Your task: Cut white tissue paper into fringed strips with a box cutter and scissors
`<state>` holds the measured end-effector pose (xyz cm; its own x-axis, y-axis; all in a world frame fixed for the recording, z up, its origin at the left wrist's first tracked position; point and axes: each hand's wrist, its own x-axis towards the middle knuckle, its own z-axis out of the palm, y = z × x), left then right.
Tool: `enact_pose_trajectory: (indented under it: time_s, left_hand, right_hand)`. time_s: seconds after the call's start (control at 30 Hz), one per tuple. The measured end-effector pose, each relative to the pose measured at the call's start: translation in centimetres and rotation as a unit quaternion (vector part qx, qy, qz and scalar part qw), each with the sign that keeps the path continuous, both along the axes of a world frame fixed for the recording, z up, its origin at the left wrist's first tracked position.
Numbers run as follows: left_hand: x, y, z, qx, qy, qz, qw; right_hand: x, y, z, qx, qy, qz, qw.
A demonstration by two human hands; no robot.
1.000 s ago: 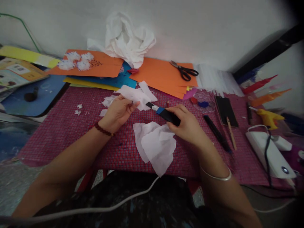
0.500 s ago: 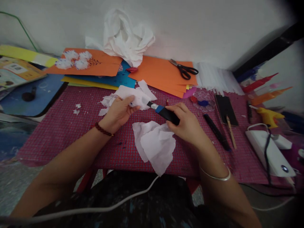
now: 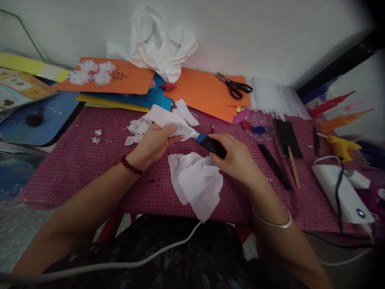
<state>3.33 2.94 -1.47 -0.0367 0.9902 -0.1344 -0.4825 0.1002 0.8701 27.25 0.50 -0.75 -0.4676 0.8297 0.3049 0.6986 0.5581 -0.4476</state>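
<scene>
My left hand (image 3: 155,142) pinches a torn piece of white paper (image 3: 162,116) between thumb and fingers. In my right hand (image 3: 236,154) is a flat paintbrush (image 3: 210,145) with a black handle, a blue band and a silver ferrule, its head pointing left toward the paper. The paper now covers the brush's dark tip. Below the hands, a crumpled white paper sheet (image 3: 201,182) lies near the table's front edge. Small torn paper scraps (image 3: 138,126) sit just behind my left hand.
Orange sheets (image 3: 204,92) with black scissors (image 3: 236,86) on them lie along the wall, beside a crumpled white cloth-like paper (image 3: 162,44). At right are a black marker (image 3: 273,164), a wooden stick (image 3: 294,166), a yellow glue gun (image 3: 343,147) and a white power strip (image 3: 343,194).
My left hand has shifted slightly right, bringing the paper over the brush's tip, which was bare before. My right hand has stayed nearly still, keeping its grip on the paintbrush.
</scene>
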Motion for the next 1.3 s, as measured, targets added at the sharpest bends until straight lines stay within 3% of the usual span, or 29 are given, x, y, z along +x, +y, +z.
enact_pose_trajectory:
  time_s: [0.5, 0.83, 1.3]
  left_hand:
    - [-3.0, 1.4, 1.1, 0.015, 0.066, -0.037, 0.997]
    - [-1.5, 0.8, 0.1, -0.022, -0.017, -0.048, 0.998]
    - [-1.1, 1.0, -1.3, 0.016, -0.013, -0.045, 0.999]
  right_hand:
    - [1.2, 0.3, 0.0, 0.014, 0.042, 0.007, 0.999]
    - [0.7, 0.2, -0.2, 0.013, 0.049, 0.011, 0.999]
    - [0.8, 0.4, -0.4, 0.011, 0.039, 0.002, 0.999]
